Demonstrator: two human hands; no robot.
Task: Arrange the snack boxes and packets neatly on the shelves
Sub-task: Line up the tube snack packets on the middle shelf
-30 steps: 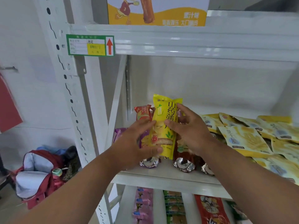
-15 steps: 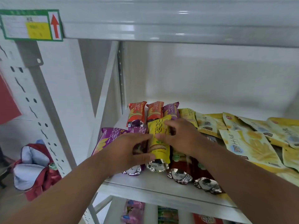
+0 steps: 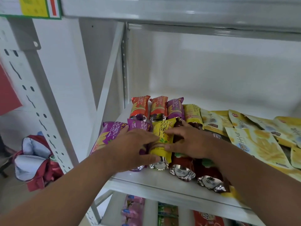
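One yellow foil snack packet (image 3: 162, 141), front row of white metal shelf (image 3: 146, 181), gripped by both hands.
Left hand (image 3: 135, 149) and right hand (image 3: 187, 144) curl round its sides; purple packet (image 3: 138, 126) just beyond left fingertips. Best seated flush, label up.

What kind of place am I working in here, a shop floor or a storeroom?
Probably a stockroom or small shop's back area. Bare white metal shelving with slotted uprights, a green-bordered shelf label with a red arrow, and snack packets laid in rows, like the yellow packet both hands hold. A red bag lies on the floor.
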